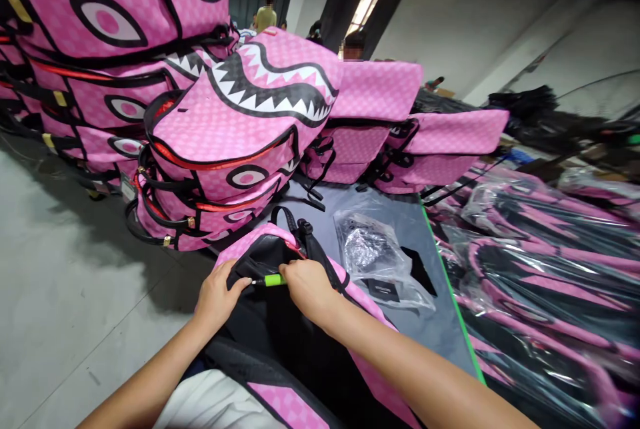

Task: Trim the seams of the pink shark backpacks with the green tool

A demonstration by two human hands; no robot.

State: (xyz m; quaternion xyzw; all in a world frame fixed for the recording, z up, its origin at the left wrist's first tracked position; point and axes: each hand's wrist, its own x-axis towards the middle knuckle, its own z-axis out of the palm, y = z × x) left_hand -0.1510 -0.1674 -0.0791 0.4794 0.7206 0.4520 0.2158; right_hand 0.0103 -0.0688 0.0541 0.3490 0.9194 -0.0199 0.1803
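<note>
A pink checked backpack (280, 409) with black lining lies open in front of me on the grey table (400, 216). My right hand (309, 288) is closed on a small green tool (274, 280), its dark tip pointing left at the bag's black inner edge. My left hand (217, 296) pinches that black fabric edge right beside the tool's tip. The bag's black top handle (295, 221) sticks up just beyond my hands.
Pink shark-mouth backpacks are heaped at the left (100, 36) and centre (245, 136). More pink bags (440, 142) sit at the table's far end. A clear plastic bag (375, 252) lies right of my hands. Plastic-wrapped bags (550, 282) fill the right. People stand far back.
</note>
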